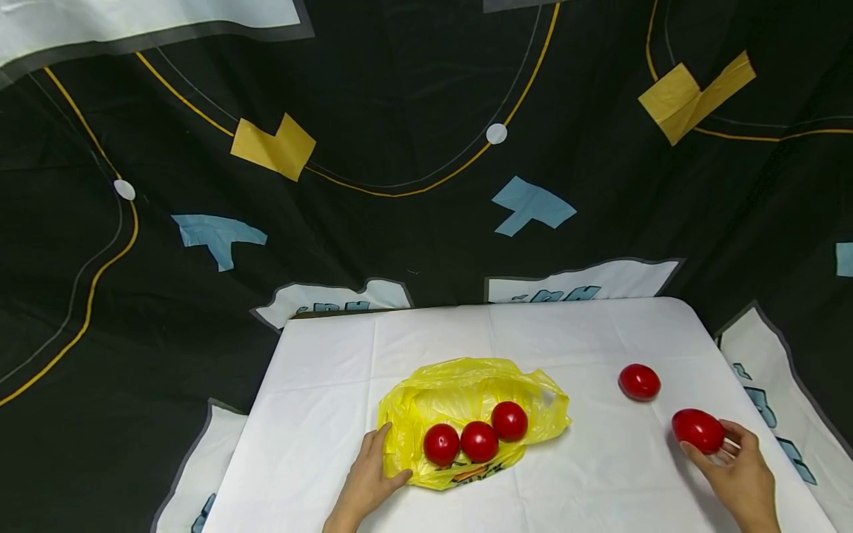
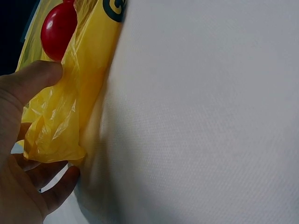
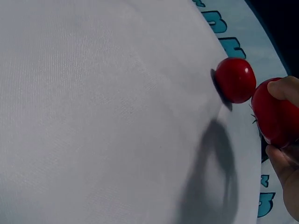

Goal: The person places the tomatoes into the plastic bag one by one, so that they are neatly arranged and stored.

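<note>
My right hand (image 1: pixel 741 468) grips a glossy red tomato (image 1: pixel 697 431) between thumb and fingers, above the right side of the table. The right wrist view shows this tomato (image 3: pixel 275 114) with dark stem leaves at one side. A second tomato (image 1: pixel 640 382) lies on the cloth just beyond it. Left of these, a yellow plastic bag (image 1: pixel 460 381) lies spread with its mouth open, and three tomatoes (image 1: pixel 479 442) sit in it in a row. My left hand (image 1: pixel 373 474) holds the bag's left end, thumb on one side of the plastic (image 2: pixel 70 107) and fingers on the other.
A white cloth (image 1: pixel 320 370) covers the table. Behind it hangs a black printed backdrop (image 1: pixel 400 244) with yellow and blue shapes. The table's right edge runs close beside my right hand.
</note>
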A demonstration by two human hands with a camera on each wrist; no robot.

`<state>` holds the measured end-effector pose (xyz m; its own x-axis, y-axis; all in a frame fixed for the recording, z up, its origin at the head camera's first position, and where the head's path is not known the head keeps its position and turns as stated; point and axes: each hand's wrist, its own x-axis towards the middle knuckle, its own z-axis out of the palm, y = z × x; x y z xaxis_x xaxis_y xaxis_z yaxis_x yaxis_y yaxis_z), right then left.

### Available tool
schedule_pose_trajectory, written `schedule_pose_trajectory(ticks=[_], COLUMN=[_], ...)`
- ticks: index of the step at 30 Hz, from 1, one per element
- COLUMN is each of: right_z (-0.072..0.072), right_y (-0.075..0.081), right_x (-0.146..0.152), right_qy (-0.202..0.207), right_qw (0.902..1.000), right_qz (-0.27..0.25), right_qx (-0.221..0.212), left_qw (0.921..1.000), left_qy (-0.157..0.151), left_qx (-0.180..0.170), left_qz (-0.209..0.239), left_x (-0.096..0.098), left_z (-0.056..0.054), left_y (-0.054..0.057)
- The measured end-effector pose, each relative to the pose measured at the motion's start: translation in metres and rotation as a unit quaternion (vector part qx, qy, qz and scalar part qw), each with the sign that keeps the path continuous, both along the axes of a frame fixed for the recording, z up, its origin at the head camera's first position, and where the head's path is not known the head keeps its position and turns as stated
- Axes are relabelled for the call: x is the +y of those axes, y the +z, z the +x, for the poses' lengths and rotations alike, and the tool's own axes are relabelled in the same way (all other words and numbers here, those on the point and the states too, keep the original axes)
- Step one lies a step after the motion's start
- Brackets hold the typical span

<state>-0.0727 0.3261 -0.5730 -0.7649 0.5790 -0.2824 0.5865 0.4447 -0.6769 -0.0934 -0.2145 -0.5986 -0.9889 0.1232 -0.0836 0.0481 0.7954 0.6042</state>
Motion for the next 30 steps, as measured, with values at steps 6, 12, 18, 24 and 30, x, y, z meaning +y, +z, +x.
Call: schedule_pose_trajectory(ticks=[6,12,18,24,30], right_z=[0.001,0.003,0.005,0.009,0.014], right_y=[0.01,0.018,0.025,0.03,0.03], right_x=[-0.007,-0.014,-0.026,-0.041,-0.056], right_qy=[0.02,0.04,0.064,0.095,0.123], right_qw=[0.9996,0.9986,0.9964,0.992,0.9851], right_qz=[0.011,0.017,0.026,0.038,0.058], right_qx=[0.016,0.031,0.048,0.073,0.106], left_qw=[1.0,1.0,1.0,1.0,1.0], left_qy=[0.001,0.002,0.001,-0.001,0.001], left_qx=[0.001,-0.001,0.0,0.003,0.002], left_qz=[-0.002,-0.001,0.0,0.001,0.001], left_x=[0.0,0.0,0.0,0.0,0.0], left_z=[0.0,0.0,0.0,0.0,0.0], left_y=[-0.001,-0.001,-0.002,-0.002,-0.001])
